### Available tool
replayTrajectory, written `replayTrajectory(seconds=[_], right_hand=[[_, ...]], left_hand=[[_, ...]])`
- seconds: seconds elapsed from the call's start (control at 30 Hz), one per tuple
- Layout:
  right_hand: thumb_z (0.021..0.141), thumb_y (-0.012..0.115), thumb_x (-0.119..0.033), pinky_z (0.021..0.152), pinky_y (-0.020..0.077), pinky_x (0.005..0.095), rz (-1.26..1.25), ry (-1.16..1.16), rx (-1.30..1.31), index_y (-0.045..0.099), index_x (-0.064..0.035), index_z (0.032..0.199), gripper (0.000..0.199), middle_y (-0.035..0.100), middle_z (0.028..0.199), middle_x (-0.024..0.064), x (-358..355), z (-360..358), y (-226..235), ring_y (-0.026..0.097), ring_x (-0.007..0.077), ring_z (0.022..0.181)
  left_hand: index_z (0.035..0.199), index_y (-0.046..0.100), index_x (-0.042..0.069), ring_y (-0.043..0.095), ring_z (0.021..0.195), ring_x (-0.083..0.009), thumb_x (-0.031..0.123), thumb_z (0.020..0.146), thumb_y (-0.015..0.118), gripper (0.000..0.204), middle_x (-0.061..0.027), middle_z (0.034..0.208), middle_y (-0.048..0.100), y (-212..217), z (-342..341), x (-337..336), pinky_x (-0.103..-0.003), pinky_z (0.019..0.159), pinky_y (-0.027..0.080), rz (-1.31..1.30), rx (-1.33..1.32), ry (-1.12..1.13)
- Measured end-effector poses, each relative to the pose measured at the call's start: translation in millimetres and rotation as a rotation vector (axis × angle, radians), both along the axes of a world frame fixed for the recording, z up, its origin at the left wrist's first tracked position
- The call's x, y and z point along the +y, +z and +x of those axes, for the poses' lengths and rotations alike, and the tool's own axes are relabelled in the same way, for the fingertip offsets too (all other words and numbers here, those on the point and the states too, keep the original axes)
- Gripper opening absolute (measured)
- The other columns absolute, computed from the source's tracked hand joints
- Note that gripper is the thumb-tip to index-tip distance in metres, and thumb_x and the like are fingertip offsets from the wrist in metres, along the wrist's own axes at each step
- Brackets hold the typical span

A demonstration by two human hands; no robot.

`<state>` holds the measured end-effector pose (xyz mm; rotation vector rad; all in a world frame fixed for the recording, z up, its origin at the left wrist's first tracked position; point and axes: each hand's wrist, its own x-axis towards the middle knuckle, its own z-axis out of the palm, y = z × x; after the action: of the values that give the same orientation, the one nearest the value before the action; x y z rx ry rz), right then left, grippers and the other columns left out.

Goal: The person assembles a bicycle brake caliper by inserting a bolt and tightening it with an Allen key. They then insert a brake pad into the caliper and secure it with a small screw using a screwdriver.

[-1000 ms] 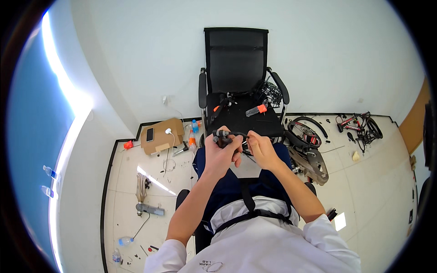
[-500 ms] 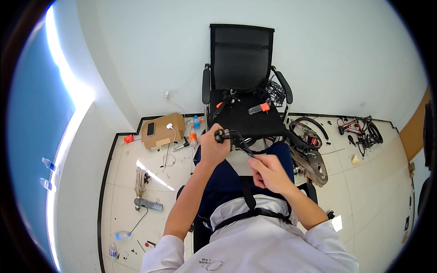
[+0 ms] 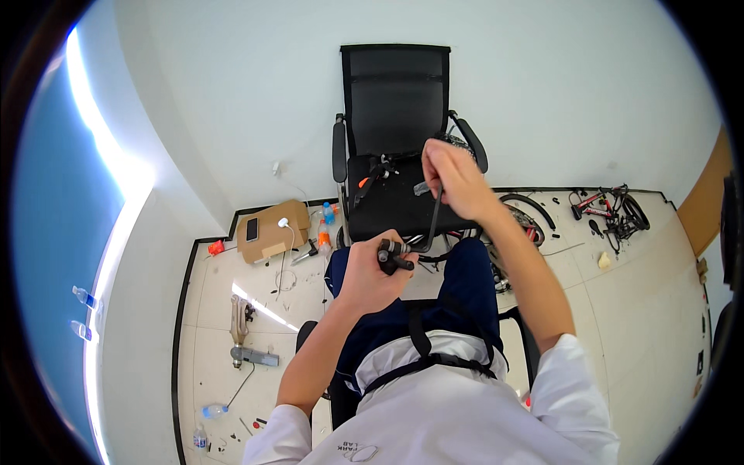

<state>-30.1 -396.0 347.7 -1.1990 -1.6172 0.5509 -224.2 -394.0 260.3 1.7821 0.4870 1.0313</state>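
Right hand (image 3: 457, 182) ahead of left hand (image 3: 373, 273)

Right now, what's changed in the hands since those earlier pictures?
The bare right hand swung up from lower in the picture to in front of the black mesh-backed chair; the thin, dark, bent rod it grips now slants upward. Nothing was visibly let go. The bare left hand still holds the chunky grey-and-black part; the chair stayed put.

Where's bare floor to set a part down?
Widest patch: floor right of the right forearm, below the yellowish lump. Crowded: chair seat toward its back, with black parts; left side, around cardboard and metal fork.
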Motion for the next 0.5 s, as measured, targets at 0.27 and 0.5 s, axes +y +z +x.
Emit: replayTrajectory(seconds=[0.27,0.5], right_hand=[[0.096,0.036,-0.03,0.037,0.0226,0.0226,-0.293,0.147,0.51,0.037,-0.0086,0.069,0.034,0.038,0.056,0.0002,25.0,-25.1,-85.9,0.033,0.007,0.041],[0.099,0.036,-0.028,0.039,0.0314,0.0264,-0.308,0.088,0.623,0.042,-0.0049,0.068,0.039,0.035,0.052,-0.0001,-5.0,-46.5,-126.2,0.037,0.008,0.042]], left_hand=[[0.076,0.047,0.002,0.047,0.038,-0.0106,-0.002,0.085,0.062,0.018,-0.0086,0.059,0.056,0.3,-7.1,1.0,-0.025,0.036,0.037,-0.282,-0.181,0.023],[0.078,0.047,0.002,0.045,0.038,-0.0125,-0.003,0.085,0.061,0.016,-0.0115,0.061,0.055,4.4,-8.8,8.0,-0.028,0.034,0.039,-0.354,-0.259,0.058]])
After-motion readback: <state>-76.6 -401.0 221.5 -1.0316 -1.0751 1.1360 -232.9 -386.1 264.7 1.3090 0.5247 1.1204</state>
